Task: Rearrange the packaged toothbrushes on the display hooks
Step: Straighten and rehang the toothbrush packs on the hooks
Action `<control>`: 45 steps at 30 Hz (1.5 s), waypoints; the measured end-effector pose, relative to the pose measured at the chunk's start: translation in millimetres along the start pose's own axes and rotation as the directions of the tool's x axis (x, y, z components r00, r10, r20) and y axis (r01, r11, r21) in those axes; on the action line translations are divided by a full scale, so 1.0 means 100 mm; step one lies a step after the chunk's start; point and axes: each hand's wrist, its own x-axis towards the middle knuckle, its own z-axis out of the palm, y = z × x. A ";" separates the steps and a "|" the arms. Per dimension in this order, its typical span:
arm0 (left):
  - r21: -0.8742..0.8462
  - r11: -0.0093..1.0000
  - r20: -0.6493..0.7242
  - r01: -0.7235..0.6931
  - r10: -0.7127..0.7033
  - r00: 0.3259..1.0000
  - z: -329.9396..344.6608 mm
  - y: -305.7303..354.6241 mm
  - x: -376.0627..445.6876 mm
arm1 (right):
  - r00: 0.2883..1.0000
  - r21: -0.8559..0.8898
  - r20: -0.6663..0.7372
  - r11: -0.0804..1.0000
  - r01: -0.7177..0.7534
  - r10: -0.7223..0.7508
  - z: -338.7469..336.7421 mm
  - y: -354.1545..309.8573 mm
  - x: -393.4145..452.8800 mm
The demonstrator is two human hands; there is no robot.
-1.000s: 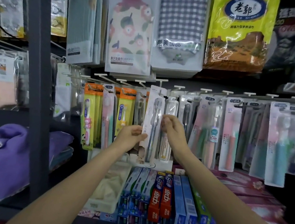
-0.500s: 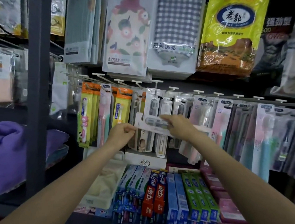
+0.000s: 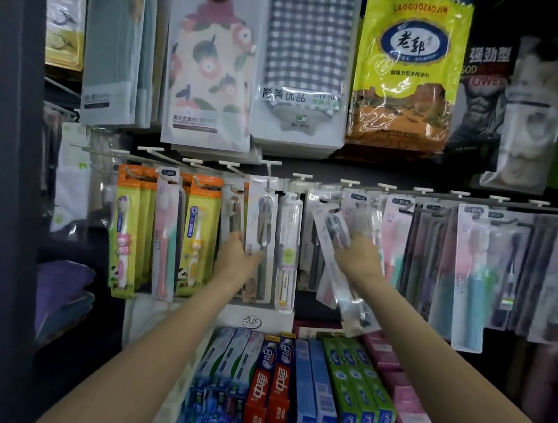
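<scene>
A row of packaged toothbrushes hangs on white display hooks (image 3: 302, 177) across the middle. My right hand (image 3: 359, 261) grips a clear pack with a dark toothbrush (image 3: 334, 235), tilted, its top near the hooks and its bottom reaching down to the shelf. My left hand (image 3: 237, 258) reaches to the hanging white pack with a grey toothbrush (image 3: 263, 223), fingers on its lower left edge; whether they curl round it is hidden. Orange and green children's toothbrush packs (image 3: 125, 232) hang at the left, pink and teal ones (image 3: 469, 276) at the right.
Toothpaste boxes (image 3: 270, 384) stand in rows on the shelf below. Packaged towels and cloths (image 3: 212, 62) hang above the hooks. A dark grey upright post (image 3: 15, 157) stands at the left, with purple folded towels (image 3: 60, 294) beside it.
My right hand has carried the dark toothbrush pack to the right and turned it from level to nearly upright. My left hand has let go of it and moved up to the hanging white pack.
</scene>
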 end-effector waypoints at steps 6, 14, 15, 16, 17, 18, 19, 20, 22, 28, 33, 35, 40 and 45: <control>0.081 0.997 -0.064 0.019 -0.014 0.998 0.12 -0.07 0.13 | 1.000 -0.119 0.029 0.993 0.012 -0.009 0.16 -0.01 0.13; 0.163 0.986 -0.048 -0.031 0.039 0.998 0.02 -0.16 0.17 | 0.999 0.224 -0.002 0.973 -0.050 0.052 0.35 -0.14 0.28; 0.169 0.985 -0.044 -0.035 0.043 0.998 -0.01 -0.18 0.18 | 0.998 0.252 0.003 0.965 -0.067 0.068 0.39 -0.14 0.29; 0.173 0.984 -0.043 -0.041 0.049 0.998 -0.04 -0.19 0.18 | 0.996 0.279 0.007 0.956 -0.084 0.086 0.43 -0.14 0.30; 0.178 0.983 -0.041 -0.052 0.061 0.997 -0.06 -0.19 0.18 | 0.995 0.312 0.007 0.945 -0.101 0.104 0.46 -0.13 0.31; 0.182 0.981 -0.032 -0.067 0.073 0.997 -0.08 -0.19 0.19 | 0.993 0.342 0.003 0.933 -0.112 0.119 0.50 -0.12 0.32; 0.182 0.980 -0.026 -0.078 0.084 0.996 -0.10 -0.19 0.19 | 0.992 0.368 -0.007 0.923 -0.116 0.128 0.52 -0.11 0.32; 0.179 0.980 -0.017 -0.084 0.089 0.996 -0.12 -0.19 0.18 | 0.991 0.386 -0.022 0.915 -0.115 0.133 0.55 -0.10 0.32; 0.183 0.979 -0.003 -0.094 0.096 0.995 -0.14 -0.21 0.19 | 0.988 0.399 -0.055 0.910 -0.110 0.144 0.59 -0.09 0.32; 0.196 0.976 -0.007 -0.093 0.096 0.995 -0.13 -0.19 0.16 | 0.978 0.240 -0.134 0.963 -0.125 0.160 0.55 -0.07 0.32; 0.198 0.976 -0.015 -0.095 0.100 0.995 -0.10 -0.16 0.10 | 0.973 0.342 -0.101 0.925 -0.164 0.210 0.57 -0.12 0.34; 0.193 0.977 -0.010 -0.095 0.099 0.995 -0.10 -0.15 0.10 | 0.970 0.365 -0.075 0.912 -0.187 0.229 0.60 -0.12 0.33; 0.139 0.984 -0.014 -0.112 0.115 0.993 -0.15 -0.22 0.10 | 0.955 0.359 0.024 0.889 -0.286 0.297 0.66 0.02 0.23; 0.085 0.989 0.015 -0.120 0.119 0.993 -0.15 -0.21 0.06 | 0.990 0.159 -0.129 0.987 -0.032 0.053 0.70 -0.04 -0.05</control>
